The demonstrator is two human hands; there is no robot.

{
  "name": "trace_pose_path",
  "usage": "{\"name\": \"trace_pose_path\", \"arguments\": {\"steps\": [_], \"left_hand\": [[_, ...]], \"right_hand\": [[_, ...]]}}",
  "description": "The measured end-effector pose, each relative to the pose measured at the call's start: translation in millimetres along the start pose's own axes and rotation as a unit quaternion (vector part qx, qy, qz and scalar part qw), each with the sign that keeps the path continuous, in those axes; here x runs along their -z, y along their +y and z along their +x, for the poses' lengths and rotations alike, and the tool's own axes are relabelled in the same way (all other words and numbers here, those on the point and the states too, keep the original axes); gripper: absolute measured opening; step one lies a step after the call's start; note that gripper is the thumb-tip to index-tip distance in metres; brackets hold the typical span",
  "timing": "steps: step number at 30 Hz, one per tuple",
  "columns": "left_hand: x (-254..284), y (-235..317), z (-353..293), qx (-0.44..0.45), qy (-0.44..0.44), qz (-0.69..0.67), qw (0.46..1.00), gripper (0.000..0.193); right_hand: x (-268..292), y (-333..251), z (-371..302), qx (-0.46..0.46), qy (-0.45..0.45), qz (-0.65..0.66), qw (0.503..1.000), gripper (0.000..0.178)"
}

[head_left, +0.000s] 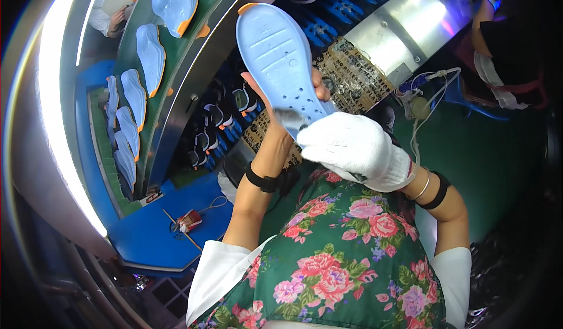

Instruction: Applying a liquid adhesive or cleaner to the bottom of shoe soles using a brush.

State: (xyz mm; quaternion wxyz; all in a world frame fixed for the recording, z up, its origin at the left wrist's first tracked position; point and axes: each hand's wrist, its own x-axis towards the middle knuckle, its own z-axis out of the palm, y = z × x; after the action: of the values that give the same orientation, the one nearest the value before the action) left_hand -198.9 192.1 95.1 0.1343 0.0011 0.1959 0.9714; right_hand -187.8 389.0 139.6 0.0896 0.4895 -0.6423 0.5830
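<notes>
- bare left hand [267,98]: fingers grasping pale-blue, orange-tipped, moulded shoe sole [274,50];
- white-knit-gloved right hand [350,148]: fingers curled at its lower end; can't tell what they grasp

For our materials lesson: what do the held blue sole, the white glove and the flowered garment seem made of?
Blue sole: probably moulded foam or rubber, satin; smooth surface, small holes. White glove: likely knitted cotton, matt; soft, fuzzy look. Flowered garment: printed fabric, slight sheen; soft folds, fibre unclear.
</notes>
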Motion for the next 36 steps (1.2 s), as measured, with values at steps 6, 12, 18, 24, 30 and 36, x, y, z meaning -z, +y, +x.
{"name": "trace_pose_path", "arguments": {"steps": [6,12,18,24,30,36], "left_hand": [[9,6,7,-0.015,0.015,-0.017,1.000,0.118],[18,9,10,0.013,0.044,-0.028,0.999,0.119],[14,18,15,0.087,0.072,0.113,0.987,0.121],[24,24,13,0.191,-0.054,0.074,0.977,0.122],[30,32,10,0.251,0.054,0.122,0.959,0.106],[9,24,14,0.202,0.151,0.338,0.907,0.097]], "right_hand": [[16,10,3,-0.028,-0.014,0.005,0.999,0.027],[15,4,-2,-0.072,-0.040,0.114,0.990,0.024],[9,7,-7,-0.032,-0.079,-0.004,0.996,0.022],[25,16,2,-0.073,-0.136,0.243,0.958,0.021],[5,12,-6,0.011,-0.186,0.050,0.981,0.021],[23,28,9,-0.081,-0.161,0.171,0.969,0.018]]}}
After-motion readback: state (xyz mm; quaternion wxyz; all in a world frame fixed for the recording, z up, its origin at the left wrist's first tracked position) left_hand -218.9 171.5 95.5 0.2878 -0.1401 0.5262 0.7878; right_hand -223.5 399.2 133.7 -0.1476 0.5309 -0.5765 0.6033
